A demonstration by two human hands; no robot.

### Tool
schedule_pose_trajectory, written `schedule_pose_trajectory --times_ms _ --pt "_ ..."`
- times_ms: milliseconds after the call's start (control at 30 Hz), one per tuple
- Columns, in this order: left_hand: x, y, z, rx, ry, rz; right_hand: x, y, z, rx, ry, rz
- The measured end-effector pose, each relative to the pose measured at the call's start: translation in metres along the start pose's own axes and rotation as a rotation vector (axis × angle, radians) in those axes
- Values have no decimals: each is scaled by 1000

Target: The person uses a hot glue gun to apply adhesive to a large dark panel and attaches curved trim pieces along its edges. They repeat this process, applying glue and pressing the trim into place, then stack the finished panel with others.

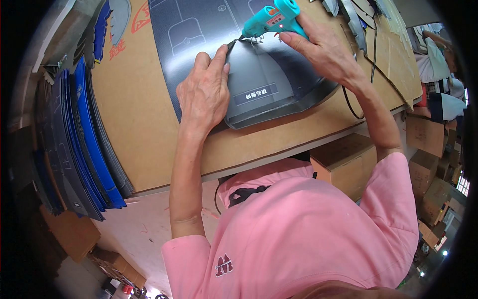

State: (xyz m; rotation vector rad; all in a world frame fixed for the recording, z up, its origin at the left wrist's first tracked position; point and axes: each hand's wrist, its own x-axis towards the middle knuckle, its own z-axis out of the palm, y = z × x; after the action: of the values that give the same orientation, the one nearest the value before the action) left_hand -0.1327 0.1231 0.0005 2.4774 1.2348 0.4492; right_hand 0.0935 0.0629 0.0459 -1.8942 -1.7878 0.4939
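My right hand grips a teal hot glue gun, its dark nozzle pointing down-left at a seam near the middle of a glossy dark printed sheet. Close to that nozzle, my left hand has its index finger and thumb closed at a small dark flap edge of the sheet. The sheet's near part is folded up into a box-like end with a small label panel on it. Exactly what the left fingertips pinch is partly hidden by the hand.
Brown board covers the worktable. At the left edge stands a stack of blue and dark sheets. A black cord runs down beside my right forearm. Cardboard boxes stand under the table and at right, where another person's arm shows.
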Motion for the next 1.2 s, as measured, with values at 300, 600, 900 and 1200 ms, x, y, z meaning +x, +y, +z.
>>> schedule_pose_trajectory --times_ms 300,600,900,1200 --pt "0 0 1 -3 -2 -21 -8 -3 -31 -71 -101 13" --pt "0 -2 3 1 28 20 9 -21 -25 -172 -265 132" --pt "0 1 0 13 -23 -37 4 4 -17 -174 -130 -47" --pt "0 -1 2 17 29 9 -18 14 -30 -225 -86 18"
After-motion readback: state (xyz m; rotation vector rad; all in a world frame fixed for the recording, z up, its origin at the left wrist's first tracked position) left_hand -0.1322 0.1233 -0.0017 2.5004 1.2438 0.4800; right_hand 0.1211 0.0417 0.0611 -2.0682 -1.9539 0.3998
